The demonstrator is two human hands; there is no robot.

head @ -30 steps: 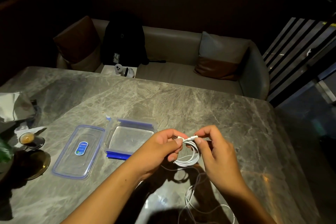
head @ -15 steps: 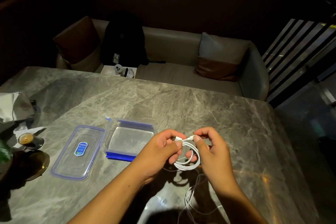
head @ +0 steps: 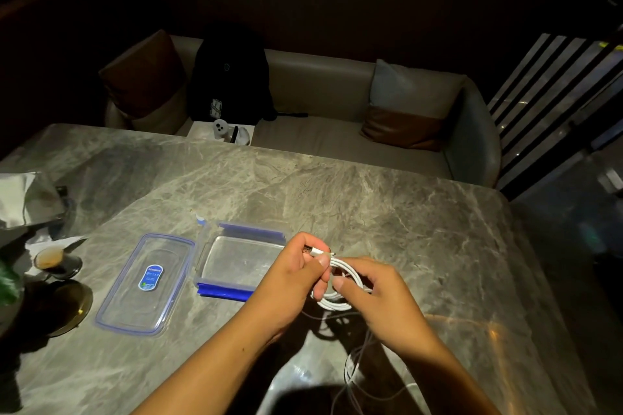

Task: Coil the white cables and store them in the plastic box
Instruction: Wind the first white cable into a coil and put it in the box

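white cable point(head: 337, 300), coiling step: left hand point(head: 296, 276) pinches connector and loops above the table point(head: 404, 212), right hand point(head: 381, 293) pinches the strand; next, wind the loose tail, then place into open plastic box point(head: 242, 259).

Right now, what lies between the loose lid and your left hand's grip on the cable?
In the head view, the open plastic box sits between the lid and the left hand, which pinches the white cable.
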